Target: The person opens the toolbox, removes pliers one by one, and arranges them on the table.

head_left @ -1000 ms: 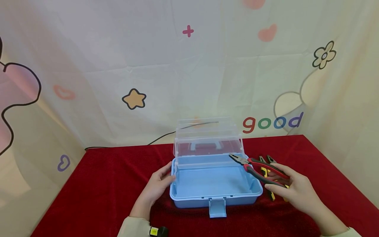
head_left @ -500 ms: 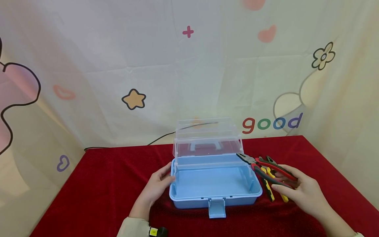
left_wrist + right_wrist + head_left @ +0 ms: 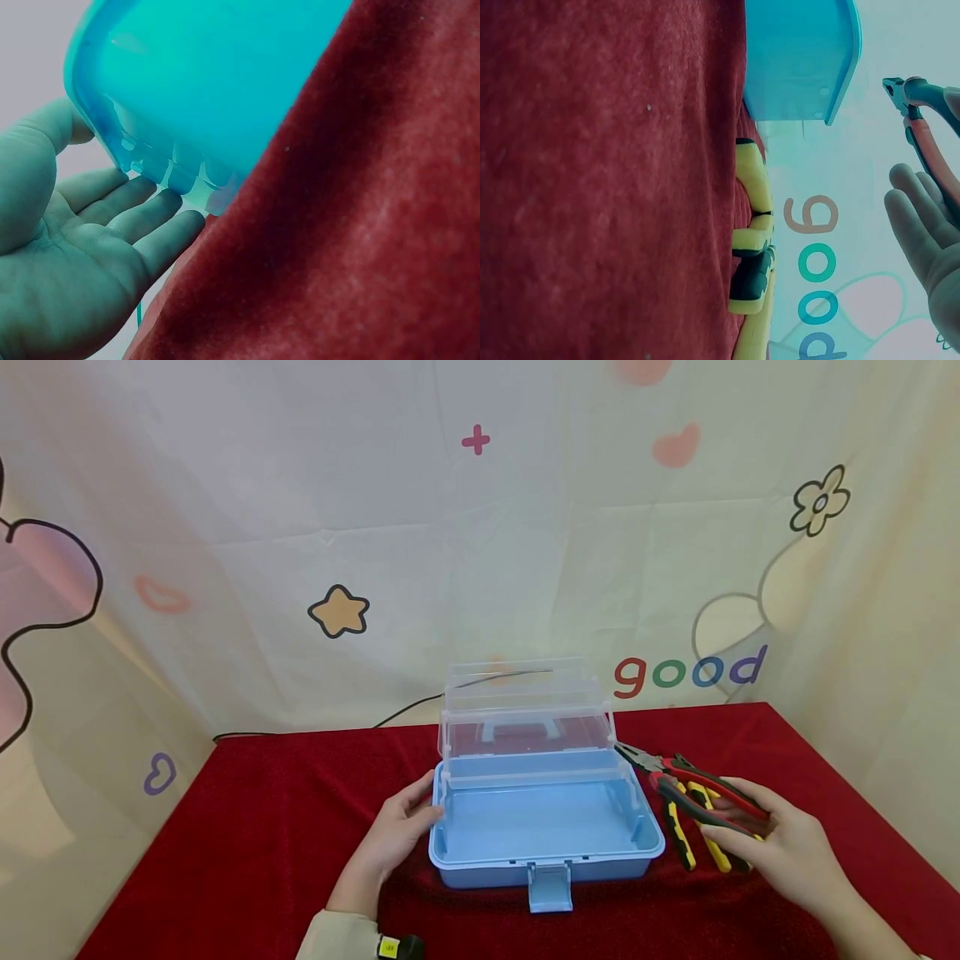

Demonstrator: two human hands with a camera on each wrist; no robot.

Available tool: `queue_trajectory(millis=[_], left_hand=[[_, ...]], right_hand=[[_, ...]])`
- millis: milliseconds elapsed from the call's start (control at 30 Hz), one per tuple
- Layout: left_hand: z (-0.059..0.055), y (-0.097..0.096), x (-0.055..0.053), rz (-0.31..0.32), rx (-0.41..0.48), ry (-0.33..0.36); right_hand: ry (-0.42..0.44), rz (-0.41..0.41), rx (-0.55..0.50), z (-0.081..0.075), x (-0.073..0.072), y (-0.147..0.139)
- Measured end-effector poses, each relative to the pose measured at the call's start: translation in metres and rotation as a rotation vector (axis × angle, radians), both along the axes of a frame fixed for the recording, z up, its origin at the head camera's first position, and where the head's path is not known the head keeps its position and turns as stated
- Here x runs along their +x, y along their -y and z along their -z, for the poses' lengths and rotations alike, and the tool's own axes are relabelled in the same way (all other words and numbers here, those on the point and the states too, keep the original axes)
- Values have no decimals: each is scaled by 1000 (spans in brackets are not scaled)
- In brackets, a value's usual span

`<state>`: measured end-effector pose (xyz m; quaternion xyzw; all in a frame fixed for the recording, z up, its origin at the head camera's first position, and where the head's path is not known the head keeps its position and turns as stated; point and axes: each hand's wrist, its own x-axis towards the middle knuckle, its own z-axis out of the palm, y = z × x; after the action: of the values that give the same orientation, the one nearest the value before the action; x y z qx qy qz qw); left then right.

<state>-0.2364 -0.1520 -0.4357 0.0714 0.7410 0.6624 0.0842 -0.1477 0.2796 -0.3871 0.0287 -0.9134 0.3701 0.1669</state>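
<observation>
An open light-blue toolbox (image 3: 551, 872) with a raised clear lid (image 3: 525, 727) stands on the red cloth. My left hand (image 3: 392, 833) holds its left side, with the thumb on the rim; in the left wrist view the fingers (image 3: 169, 232) lie against the outer wall. My right hand (image 3: 787, 847) grips combination pliers (image 3: 663, 764) by their red-and-black handles. The pliers' nose points left, beside the toolbox's right back corner, above the cloth. Beneath them lie pliers with yellow-and-black handles (image 3: 678, 835), partly covered by my right hand.
A red cloth (image 3: 262, 860) covers the table. Behind it hangs a pale printed curtain (image 3: 510, 568), with a thin black cable (image 3: 408, 706) along the table's back edge. The toolbox's blue latch (image 3: 550, 889) hangs down in front.
My right hand has moved right with the combination pliers, from over the toolbox's inside to above the yellow-handled pliers. The left hand and toolbox have stayed in place.
</observation>
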Motion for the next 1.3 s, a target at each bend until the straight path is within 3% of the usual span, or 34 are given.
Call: queue_trajectory(millis=[933, 1300], left_hand=[[0, -1, -1, -1, 5, 7], [0, 0, 0, 12, 12, 5]], right_hand=[[-6, 67, 19, 2, 1, -20], [40, 78, 0, 4, 2, -27]])
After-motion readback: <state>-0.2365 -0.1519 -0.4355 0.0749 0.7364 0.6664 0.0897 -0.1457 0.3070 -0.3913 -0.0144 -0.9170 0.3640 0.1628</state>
